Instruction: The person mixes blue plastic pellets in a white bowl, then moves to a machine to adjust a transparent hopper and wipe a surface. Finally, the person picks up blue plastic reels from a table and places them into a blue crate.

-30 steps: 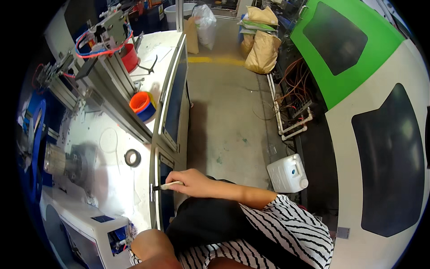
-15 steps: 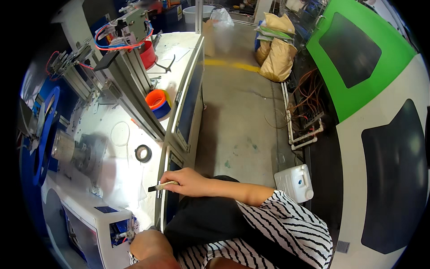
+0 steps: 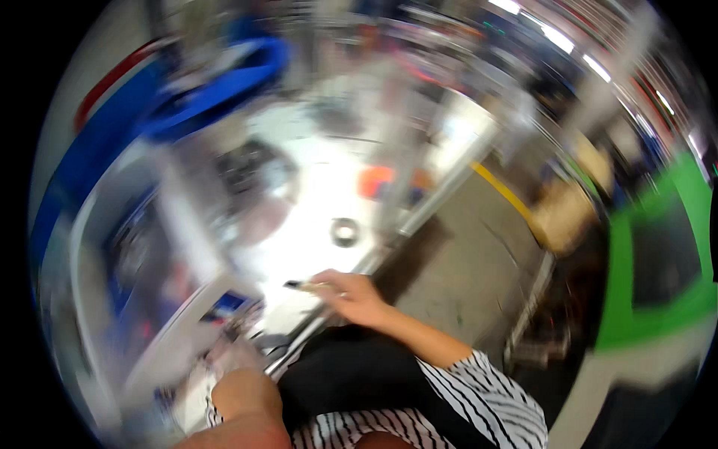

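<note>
My view has swung left and blurred since half a second ago, and the white container has left it. My right hand (image 3: 350,295) pinches one brush (image 3: 313,287), its dark tip now further over the worktable (image 3: 321,194); I can't tell if it touches. I count one tape roll (image 3: 345,232) beyond it. Left forearm (image 3: 247,400) shows; the left hand's grip I can't tell.

The right hand (image 3: 345,293) grips a brush (image 3: 307,286), dark tip toward 9 o'clock, over the white desk (image 3: 318,194). From that hand, a roll of tape (image 3: 345,242) lies at 12 o'clock, the blurred left hand (image 3: 236,355) at 8, a green panel (image 3: 666,323) at 3.
</note>
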